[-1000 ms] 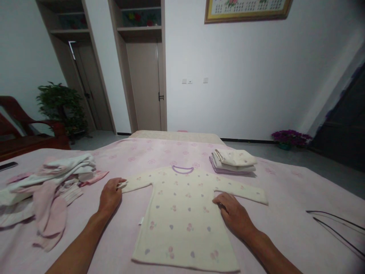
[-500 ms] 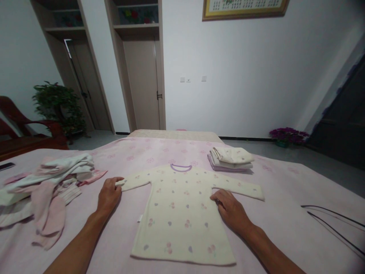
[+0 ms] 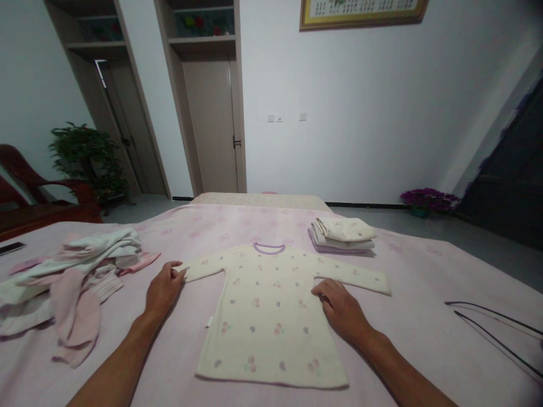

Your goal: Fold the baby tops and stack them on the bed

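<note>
A cream long-sleeved child's top [image 3: 271, 316] with small flower prints and a purple neckline lies flat on the pink bedspread [image 3: 424, 316], sleeves spread out. My left hand [image 3: 163, 288] pinches the cuff of its left sleeve. My right hand [image 3: 341, 308] rests palm down on the top's right side, just under the right sleeve, fingers lying flat.
A loose heap of pink and white clothes [image 3: 68, 277] lies at the left. A folded stack of clothes [image 3: 343, 234] sits behind the top to the right. A dark cable [image 3: 492, 328] runs across the right. A phone [image 3: 12, 247] lies at the far left edge.
Almost nothing moved. Both hands stay on the top; the left hand keeps hold of the sleeve cuff and the view has shifted slightly.
</note>
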Demonstrator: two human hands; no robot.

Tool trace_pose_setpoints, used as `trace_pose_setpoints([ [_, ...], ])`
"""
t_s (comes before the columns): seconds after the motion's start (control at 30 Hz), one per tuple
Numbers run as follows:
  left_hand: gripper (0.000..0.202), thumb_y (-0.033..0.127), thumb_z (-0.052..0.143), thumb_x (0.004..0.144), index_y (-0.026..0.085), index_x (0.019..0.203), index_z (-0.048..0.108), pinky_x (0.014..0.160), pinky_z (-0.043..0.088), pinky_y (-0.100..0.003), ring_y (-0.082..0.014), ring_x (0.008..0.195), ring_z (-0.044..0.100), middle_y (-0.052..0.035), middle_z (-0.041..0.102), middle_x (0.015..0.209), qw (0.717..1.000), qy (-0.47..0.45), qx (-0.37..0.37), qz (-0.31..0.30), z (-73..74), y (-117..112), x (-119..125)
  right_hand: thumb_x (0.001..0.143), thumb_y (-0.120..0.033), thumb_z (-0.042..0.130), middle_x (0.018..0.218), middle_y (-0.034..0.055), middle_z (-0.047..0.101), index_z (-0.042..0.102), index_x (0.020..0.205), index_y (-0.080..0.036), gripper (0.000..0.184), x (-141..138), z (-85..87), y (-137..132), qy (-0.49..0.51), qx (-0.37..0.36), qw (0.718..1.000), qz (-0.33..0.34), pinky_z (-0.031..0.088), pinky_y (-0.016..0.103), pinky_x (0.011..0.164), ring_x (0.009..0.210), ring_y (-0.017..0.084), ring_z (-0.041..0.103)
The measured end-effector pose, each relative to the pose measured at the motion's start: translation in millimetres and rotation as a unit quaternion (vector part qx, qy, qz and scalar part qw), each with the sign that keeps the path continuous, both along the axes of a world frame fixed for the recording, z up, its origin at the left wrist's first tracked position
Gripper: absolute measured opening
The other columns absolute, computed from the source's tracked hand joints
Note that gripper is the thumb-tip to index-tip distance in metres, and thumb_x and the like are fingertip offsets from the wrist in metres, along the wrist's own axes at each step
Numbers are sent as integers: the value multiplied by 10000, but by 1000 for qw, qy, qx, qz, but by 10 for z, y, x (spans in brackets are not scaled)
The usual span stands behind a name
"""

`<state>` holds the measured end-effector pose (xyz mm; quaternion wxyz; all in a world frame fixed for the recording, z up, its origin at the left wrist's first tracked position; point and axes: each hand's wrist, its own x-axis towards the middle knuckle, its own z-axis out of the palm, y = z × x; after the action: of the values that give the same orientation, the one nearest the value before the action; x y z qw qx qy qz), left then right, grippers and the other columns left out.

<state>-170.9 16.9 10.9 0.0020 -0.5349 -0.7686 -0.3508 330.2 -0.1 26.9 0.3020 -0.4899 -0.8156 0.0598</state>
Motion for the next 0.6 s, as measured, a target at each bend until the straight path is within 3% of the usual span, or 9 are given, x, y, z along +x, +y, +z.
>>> trace_pose_setpoints([
  [0.2, 284, 478, 467, 921, 234, 857, 598, 626, 375, -263, -190, 719, 617, -15, 688, 832, 998, 36, -53, -14, 28, -4, -1, 764, -49, 423, 974, 57, 643, 649, 947, -228, 342, 16, -24, 8, -3, 2, 1000, 0, 475, 374, 858, 994, 226, 568],
  [0.6, 218, 294, 406, 904, 249, 924, 619, 662, 394, -282, -219, 797, 637, -27, 707, 919, 998, 21, -60, -11, 7, 13, -51, 766, -36, 414, 988, 56, 634, 634, 958, -230, 350, 9, -15, -16, -16, 3, 1000, -7, 466, 365, 862, 1013, 226, 554],
])
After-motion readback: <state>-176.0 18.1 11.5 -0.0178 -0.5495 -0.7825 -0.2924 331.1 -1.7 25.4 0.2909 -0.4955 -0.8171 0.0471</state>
